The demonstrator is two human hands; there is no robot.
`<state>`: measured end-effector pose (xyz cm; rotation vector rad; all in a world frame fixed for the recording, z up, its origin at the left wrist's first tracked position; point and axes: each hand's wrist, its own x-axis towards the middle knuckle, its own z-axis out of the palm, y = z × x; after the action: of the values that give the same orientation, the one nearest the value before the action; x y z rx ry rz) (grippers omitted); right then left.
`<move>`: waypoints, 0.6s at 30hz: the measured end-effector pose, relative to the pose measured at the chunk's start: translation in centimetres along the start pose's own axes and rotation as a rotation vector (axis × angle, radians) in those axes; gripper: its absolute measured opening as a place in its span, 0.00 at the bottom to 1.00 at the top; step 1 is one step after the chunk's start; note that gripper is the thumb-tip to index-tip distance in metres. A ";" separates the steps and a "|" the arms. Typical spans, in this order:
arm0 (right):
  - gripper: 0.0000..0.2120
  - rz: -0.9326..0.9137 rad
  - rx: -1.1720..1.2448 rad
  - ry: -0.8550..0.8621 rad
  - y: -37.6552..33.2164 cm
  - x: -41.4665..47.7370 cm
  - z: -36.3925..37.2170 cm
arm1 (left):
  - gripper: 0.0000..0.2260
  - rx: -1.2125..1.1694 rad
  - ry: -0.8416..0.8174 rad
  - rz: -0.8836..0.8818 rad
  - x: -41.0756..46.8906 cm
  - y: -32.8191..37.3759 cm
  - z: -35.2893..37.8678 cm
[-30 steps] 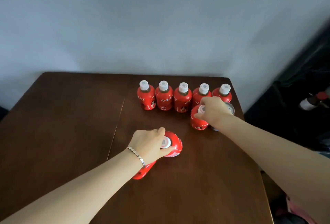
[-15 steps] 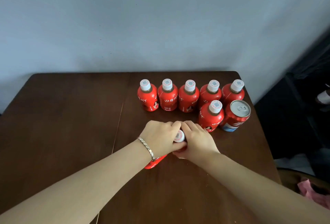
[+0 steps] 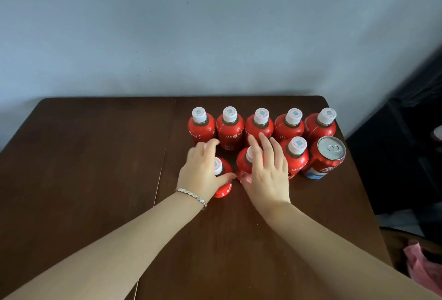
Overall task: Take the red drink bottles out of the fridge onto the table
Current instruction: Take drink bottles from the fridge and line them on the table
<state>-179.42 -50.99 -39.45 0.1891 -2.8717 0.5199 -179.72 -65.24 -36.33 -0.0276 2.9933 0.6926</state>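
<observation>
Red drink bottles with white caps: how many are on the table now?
8. Five stand in the back row. Three stand in front: one under the left hand, one under the right hand, one beside the can.

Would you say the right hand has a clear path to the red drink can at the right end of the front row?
Probably yes. The right hand lies open over a front-row bottle; only one capped bottle stands between it and the red drink can, whose top and near side are uncovered, so the hand should pass above that bottle.
</observation>
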 end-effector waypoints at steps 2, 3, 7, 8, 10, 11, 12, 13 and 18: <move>0.47 -0.175 -0.191 0.001 0.5 0.0 0.3 | 0.37 -0.137 -0.053 -0.254 -0.1 -1.0 0.6; 0.45 -0.243 -0.254 -0.010 0.9 0.1 0.2 | 0.37 -0.249 -0.124 -0.392 -0.1 -1.2 1.0; 0.39 -0.307 -0.341 -0.033 2.0 0.4 -0.1 | 0.31 -0.655 -0.197 -0.595 0.4 -0.7 2.7; 0.37 -0.299 -0.334 -0.027 1.9 0.5 0.0 | 0.31 -0.683 -0.180 -0.579 0.7 -0.4 2.9; 0.35 -0.265 -0.319 0.014 1.8 0.8 0.2 | 0.31 -0.703 -0.173 -0.552 1.5 0.3 3.1; 0.35 -0.254 -0.317 0.039 1.9 0.9 0.3 | 0.32 -0.705 -0.177 -0.546 1.9 0.5 3.2; 0.38 -0.247 -0.322 0.057 2.1 1.1 0.4 | 0.33 -0.704 -0.181 -0.533 2.2 0.7 3.2; 0.41 -0.244 -0.330 0.068 2.3 1.3 0.4 | 0.35 -0.695 -0.192 -0.528 2.4 0.9 3.2; 0.44 -0.260 -0.342 0.098 2.8 1.1 0.3 | 0.36 -0.615 -0.180 -0.502 3.6 1.0 3.7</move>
<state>-181.02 -48.57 -40.35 0.4550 -2.7275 -0.0106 -183.09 -62.70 -39.46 -0.6729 2.3349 1.3943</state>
